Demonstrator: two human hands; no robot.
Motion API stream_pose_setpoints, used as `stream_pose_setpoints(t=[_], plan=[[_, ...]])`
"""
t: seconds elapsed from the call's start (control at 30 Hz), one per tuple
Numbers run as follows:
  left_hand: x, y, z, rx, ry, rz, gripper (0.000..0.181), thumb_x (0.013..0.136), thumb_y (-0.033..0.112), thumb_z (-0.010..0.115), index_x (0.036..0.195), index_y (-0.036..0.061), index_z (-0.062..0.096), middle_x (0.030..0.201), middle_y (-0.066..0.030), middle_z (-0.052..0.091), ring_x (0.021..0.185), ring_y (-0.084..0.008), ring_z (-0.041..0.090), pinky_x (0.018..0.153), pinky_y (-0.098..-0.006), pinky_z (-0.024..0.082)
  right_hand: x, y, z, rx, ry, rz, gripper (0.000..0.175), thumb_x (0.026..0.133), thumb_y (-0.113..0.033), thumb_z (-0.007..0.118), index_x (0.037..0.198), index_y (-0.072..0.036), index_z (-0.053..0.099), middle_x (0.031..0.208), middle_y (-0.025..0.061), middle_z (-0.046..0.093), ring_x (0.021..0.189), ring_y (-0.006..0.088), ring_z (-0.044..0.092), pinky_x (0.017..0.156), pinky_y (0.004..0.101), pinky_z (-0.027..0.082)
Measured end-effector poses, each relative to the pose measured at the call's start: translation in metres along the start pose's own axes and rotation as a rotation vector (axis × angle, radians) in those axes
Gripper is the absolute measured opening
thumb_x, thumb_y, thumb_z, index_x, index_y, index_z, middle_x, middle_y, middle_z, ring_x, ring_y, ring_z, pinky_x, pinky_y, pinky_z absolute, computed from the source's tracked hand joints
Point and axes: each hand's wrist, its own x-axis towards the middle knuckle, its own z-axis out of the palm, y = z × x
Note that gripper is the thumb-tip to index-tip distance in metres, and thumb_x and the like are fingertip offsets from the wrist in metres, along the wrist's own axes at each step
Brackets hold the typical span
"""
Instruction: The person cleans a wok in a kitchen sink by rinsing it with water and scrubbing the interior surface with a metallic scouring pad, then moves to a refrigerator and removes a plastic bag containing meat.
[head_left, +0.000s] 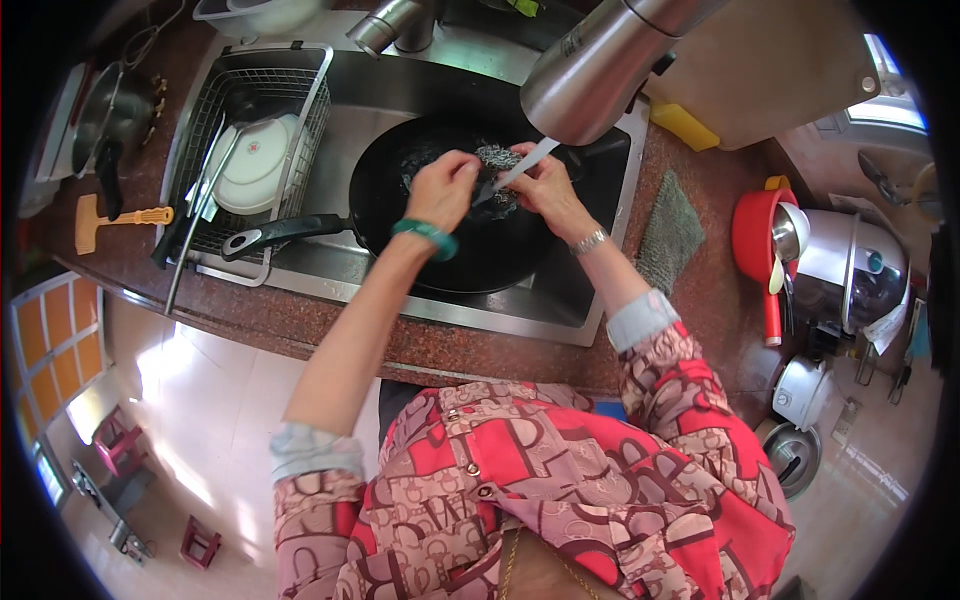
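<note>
A large black wok (480, 274) rests in the stainless steel sink (337, 135), its long handle (292, 234) pointing left over the dish rack. Over the wok, my right hand (551, 187) grips a grey steel wool scourer (498, 156) by its right side. My left hand (444, 189) is just left of the scourer with its fingers curled; whether anything is inside them is hidden. From the thick metal faucet head (577, 82) a stream of water (529, 162) runs down between my hands into the wok.
Left of the wok stands a wire dish rack (304, 157) with white plates (251, 161). A yellow sponge (684, 126) and a grey-green cloth (670, 229) lie on the right counter, short of a red saucepan (754, 240). An orange spatula-like tool (120, 220) lies far left.
</note>
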Motion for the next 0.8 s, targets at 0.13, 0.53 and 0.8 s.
stream_pose_setpoints(t=[0.13,0.53,0.8], plan=[[0.029,0.004,0.049,-0.886,0.012,-0.416,0.029,0.087,0.006,0.033,0.104,-0.0025,0.054,0.097,-0.0156,0.059,0.085,-0.0267,0.06,0.074,-0.0427,0.05,-0.016,-0.021,0.011,-0.005,0.091,-0.273,0.028,0.073,-0.004,0.061,0.099,-0.003,0.053,0.079,0.0018,0.057,0.068,0.0072,0.053,0.06,0.0212,0.044],[-0.042,-0.028,-0.066,-0.026,0.381,0.045,0.017,0.081,0.019,0.062,0.087,0.0038,0.063,0.072,-0.0004,0.059,0.067,-0.0079,0.053,0.059,-0.0222,0.043,-0.001,-0.008,0.012,0.195,-0.087,-0.107,0.033,0.07,0.002,0.061,0.098,-0.004,0.045,0.083,0.0077,0.058,0.063,0.0132,0.058,0.05,0.0253,0.047],[-0.087,-0.041,-0.127,-0.907,0.497,-0.342,0.023,0.082,0.024,0.062,0.094,0.0091,0.051,0.106,-0.0145,0.054,0.104,-0.0278,0.051,0.087,-0.04,0.042,0.021,0.058,-0.016,-0.824,-0.15,-0.051,0.038,0.068,-0.018,0.067,0.102,-0.006,0.059,0.096,0.0157,0.063,0.088,0.0321,0.059,0.077,0.0391,0.047]])
